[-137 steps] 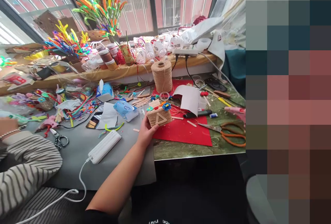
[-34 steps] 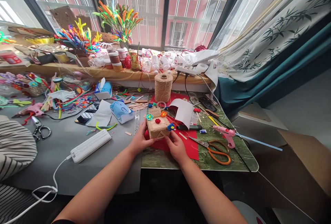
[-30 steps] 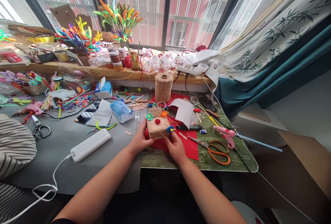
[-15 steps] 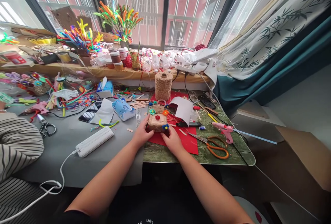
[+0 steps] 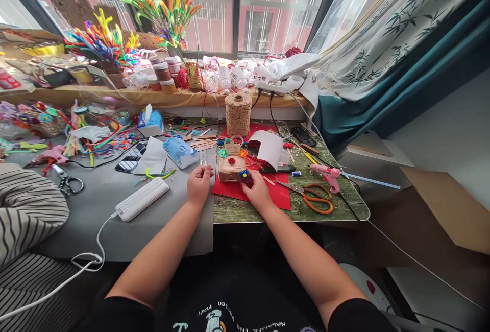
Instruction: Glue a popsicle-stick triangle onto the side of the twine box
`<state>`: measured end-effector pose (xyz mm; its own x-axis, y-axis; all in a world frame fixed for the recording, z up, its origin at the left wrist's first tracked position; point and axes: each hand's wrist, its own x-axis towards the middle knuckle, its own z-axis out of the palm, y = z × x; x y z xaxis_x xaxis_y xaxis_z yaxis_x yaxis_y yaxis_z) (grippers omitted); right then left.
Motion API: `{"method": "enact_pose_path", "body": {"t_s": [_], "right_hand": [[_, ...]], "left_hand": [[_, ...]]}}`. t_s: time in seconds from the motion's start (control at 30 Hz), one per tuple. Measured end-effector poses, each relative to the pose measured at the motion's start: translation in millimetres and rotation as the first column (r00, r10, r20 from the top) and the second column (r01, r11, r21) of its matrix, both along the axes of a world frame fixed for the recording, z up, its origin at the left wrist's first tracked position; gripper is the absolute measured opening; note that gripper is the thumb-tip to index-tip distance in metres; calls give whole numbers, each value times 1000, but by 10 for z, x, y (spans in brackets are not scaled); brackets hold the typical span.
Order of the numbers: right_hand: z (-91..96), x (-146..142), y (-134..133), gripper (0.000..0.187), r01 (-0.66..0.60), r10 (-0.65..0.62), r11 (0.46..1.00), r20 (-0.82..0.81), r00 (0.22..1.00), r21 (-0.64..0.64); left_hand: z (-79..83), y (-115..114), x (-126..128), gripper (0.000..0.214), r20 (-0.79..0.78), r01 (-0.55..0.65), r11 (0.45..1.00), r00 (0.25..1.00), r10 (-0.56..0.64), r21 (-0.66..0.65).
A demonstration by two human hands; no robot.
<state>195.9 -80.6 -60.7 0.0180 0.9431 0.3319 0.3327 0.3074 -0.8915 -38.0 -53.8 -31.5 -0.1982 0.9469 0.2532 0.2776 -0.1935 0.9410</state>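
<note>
Flower box [image 5: 230,172] on red paper [image 5: 281,196]
My right hand [image 5: 259,191] holds its corner; my left hand [image 5: 198,186] is curled up beside it.

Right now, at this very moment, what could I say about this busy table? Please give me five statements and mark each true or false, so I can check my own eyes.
1. The right hand is at the near right corner of the twine-wrapped box. True.
2. The left hand is gripping the box too. False: it is beside the box, apart from it.
3. The big twine spool stands behind the box. True.
4. The flower in the middle of the box's top is yellow. False: the middle flower is red.
5. The orange-handled scissors lie to the right of the box. True.
</note>
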Motion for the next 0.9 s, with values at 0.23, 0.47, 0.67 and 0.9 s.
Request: {"method": "enact_pose_path", "body": {"t_s": [0.23,0.47,0.67,0.9], "right_hand": [[12,13,-2,51,-51,49,998,43,998,43],[95,23,-77,55,-212,203,975,119,972,61],[178,-9,-137,49,-289,266,954,212,940,84],[196,8,-125,38,-150,121,977,191,974,149]], "left_hand": [[1,33,89,43,-3,221,975,975,-221,-10],[-134,97,75,100,-99,346,937,935,-341,40],[-223,98,156,136,-407,170,985,900,-158,-5],[-310,134,174,135,-398,129,992,910,-112,16]]}}
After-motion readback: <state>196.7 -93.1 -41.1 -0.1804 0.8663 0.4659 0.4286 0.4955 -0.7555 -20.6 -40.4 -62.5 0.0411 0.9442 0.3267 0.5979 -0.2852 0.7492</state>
